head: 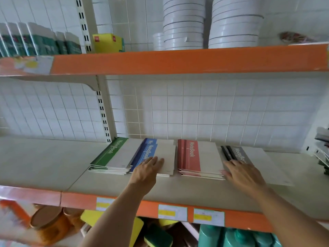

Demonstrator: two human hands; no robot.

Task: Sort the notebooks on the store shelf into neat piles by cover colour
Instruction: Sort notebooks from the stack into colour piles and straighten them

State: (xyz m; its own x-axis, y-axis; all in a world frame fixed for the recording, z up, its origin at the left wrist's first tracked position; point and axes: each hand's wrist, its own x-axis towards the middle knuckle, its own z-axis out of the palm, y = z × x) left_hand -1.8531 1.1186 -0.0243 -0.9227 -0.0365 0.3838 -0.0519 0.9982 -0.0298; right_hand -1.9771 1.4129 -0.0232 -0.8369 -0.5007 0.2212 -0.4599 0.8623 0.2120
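Four notebook piles lie in a row on the middle shelf (pixel 53 157). From left to right they are a green pile (pixel 114 154), a blue pile (pixel 160 152), a red pile (pixel 195 157) and a black-and-grey pile (pixel 258 161). My left hand (pixel 148 169) rests flat with straight fingers on the near end of the blue pile. Fingers spread, my right hand (pixel 243 172) lies on the near left corner of the black-and-grey pile, and its fingertips touch the edge of the red pile.
An orange-fronted upper shelf (pixel 178 61) carries stacked white tape rolls (pixel 183 24), a yellow box (pixel 106 42) and green packs (pixel 35 41). Other goods poke in at the right end of the middle shelf (pixel 322 150). Below it are sponges (pixel 156 236), teal bottles (pixel 231 236) and jars (pixel 48 221).
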